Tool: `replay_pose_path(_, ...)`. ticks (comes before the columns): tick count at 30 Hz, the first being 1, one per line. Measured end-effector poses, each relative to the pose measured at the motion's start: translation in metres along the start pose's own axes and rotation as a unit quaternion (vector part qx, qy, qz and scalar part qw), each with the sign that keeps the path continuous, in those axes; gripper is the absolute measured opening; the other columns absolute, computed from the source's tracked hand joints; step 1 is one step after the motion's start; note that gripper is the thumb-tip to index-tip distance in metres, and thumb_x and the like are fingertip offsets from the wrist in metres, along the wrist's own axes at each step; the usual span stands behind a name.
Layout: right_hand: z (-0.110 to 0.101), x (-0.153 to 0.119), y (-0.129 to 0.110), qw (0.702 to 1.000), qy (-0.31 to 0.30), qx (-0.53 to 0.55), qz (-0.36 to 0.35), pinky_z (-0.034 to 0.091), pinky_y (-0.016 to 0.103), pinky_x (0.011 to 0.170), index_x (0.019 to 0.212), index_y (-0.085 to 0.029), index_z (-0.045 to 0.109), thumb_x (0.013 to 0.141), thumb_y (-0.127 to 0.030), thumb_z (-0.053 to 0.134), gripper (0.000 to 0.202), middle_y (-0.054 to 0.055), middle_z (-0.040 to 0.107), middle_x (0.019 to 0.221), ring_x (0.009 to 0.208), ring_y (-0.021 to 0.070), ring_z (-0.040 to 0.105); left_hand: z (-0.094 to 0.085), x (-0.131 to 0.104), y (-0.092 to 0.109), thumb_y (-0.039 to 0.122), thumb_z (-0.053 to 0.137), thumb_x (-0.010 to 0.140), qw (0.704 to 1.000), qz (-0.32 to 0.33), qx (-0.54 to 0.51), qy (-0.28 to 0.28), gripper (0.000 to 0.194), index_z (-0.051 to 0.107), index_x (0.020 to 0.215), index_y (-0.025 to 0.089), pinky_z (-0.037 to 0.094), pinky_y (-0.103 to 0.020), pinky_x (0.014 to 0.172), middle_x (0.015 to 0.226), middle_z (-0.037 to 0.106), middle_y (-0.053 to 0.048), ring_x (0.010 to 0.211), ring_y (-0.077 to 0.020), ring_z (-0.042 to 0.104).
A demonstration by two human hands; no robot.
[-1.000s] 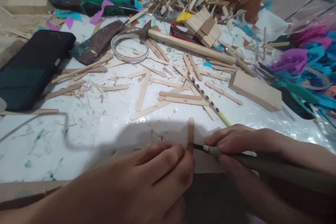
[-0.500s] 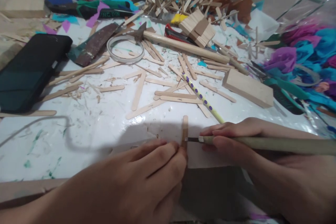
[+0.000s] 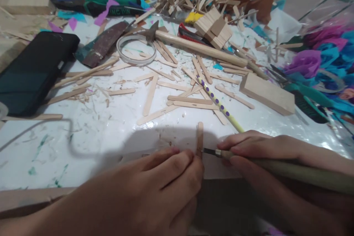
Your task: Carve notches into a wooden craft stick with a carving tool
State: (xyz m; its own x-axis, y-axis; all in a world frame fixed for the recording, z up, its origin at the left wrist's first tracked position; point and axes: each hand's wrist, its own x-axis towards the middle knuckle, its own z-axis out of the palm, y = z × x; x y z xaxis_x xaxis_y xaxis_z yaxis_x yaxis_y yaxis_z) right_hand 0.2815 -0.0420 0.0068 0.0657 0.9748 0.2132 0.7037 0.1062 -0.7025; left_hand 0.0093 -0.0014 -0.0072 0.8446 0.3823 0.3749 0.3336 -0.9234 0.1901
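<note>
Near the front edge of the white work surface, my left hand pinches the lower part of a wooden popsicle stick. The stick points away from me, its far end lying bare. My right hand grips a wooden-handled carving knife like a pen. Its narrow dark blade meets the stick's right side just beyond my left fingertips. Most of the left fingers' undersides are hidden. A yellow pencil with purple dots lies just beyond my right hand.
Loose popsicle sticks and shavings lie ahead. A hammer, a tape roll, and a wooden block are farther back. A black phone is at left; teal-handled scissors and crepe paper are at right.
The whole scene has shifted slightly right in view. The knife's handle now slants down to the right, where it was nearly level; its blade stays against the stick.
</note>
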Motion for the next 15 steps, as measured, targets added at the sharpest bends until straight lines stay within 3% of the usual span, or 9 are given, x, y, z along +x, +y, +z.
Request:
replay_pose_path(2,-0.0016,-0.0028,-0.0008,0.999,0.007,-0.038,-0.014,0.066,0.031,0.095,0.103,-0.039,0.083,0.093,-0.040,0.087,0.011,-0.003,0.084,0.112,0.103,0.0212,0.081,-0.0002,-0.0011,0.0016,0.015,0.036,0.121,1.000,-0.003,0.003,0.007,0.045,0.081,0.123,0.019,0.049,-0.035,0.121,0.144,0.077,-0.002,0.132,-0.0216,0.067)
replay_pose_path(7,-0.0078,-0.0018,-0.0079,0.997,-0.023,-0.067,-0.038,0.062,0.022,0.091,0.101,-0.042,0.078,0.100,-0.040,0.078,0.003,-0.011,0.084,0.109,0.098,0.0118,0.080,0.0004,-0.0039,0.0024,0.013,0.035,0.120,1.000,0.001,0.004,0.003,0.046,0.081,0.123,0.018,0.051,-0.036,0.119,0.144,0.077,-0.004,0.131,-0.0225,0.068)
replay_pose_path(15,-0.0028,0.0002,-0.0081,0.998,-0.007,-0.047,-0.030,0.064,0.028,0.093,0.103,-0.042,0.079,0.099,-0.039,0.081,0.006,-0.008,0.084,0.108,0.101,0.0173,0.080,-0.0011,0.0012,0.0020,0.014,0.035,0.120,1.000,0.004,0.008,-0.005,0.046,0.081,0.124,0.019,0.052,-0.035,0.119,0.143,0.077,-0.002,0.131,-0.0212,0.068)
